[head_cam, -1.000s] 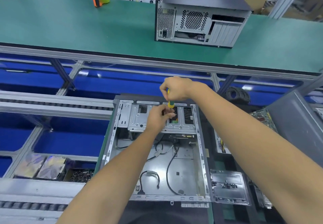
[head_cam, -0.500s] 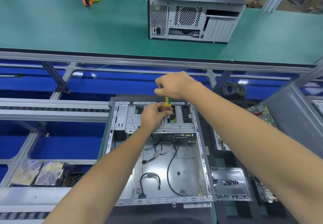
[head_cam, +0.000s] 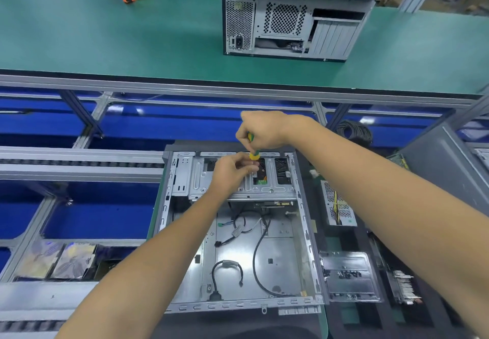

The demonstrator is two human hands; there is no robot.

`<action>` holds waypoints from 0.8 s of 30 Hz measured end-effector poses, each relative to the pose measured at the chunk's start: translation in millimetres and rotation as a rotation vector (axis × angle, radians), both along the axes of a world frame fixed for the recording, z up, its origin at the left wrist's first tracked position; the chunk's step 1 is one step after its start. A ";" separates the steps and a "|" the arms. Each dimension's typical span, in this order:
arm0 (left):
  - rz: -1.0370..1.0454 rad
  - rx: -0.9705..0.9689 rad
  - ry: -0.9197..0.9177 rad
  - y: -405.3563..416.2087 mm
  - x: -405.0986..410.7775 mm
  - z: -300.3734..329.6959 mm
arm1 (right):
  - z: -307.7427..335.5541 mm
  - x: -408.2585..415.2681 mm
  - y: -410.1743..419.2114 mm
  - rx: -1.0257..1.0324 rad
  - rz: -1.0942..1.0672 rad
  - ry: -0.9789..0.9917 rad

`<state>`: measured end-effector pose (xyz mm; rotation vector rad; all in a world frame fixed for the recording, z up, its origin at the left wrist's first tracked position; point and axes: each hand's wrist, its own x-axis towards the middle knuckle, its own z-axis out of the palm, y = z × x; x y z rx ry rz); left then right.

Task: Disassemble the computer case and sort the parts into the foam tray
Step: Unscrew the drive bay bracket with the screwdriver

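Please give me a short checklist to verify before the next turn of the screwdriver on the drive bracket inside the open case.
1. Right hand grips the screwdriver handle: ok.
2. Left hand steadies the shaft near the tip: ok, its fingers are curled there.
3. Tip seated in the screw head: cannot tell, the left hand hides it.
4. Screwdriver roughly upright over the drive bracket: ok.
5. Loose cables away from the work point: ok, they lie on the floor of the open case, nearer the person.
6. Foam tray within reach: ok, it is right of the case, already holding parts.
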<state>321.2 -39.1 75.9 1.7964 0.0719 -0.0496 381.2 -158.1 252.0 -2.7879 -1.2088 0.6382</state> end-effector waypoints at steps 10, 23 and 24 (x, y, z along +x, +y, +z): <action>-0.053 0.004 -0.050 0.0 4.0 3.2 | -8.9 -3.5 -2.1 -0.136 -0.041 -0.386; -0.080 -0.050 -0.040 -0.3 6.4 -0.9 | -11.4 5.6 -13.5 0.118 -0.045 0.062; -0.099 -0.035 -0.047 0.8 6.1 -1.2 | -10.3 6.1 -14.1 0.102 -0.034 0.043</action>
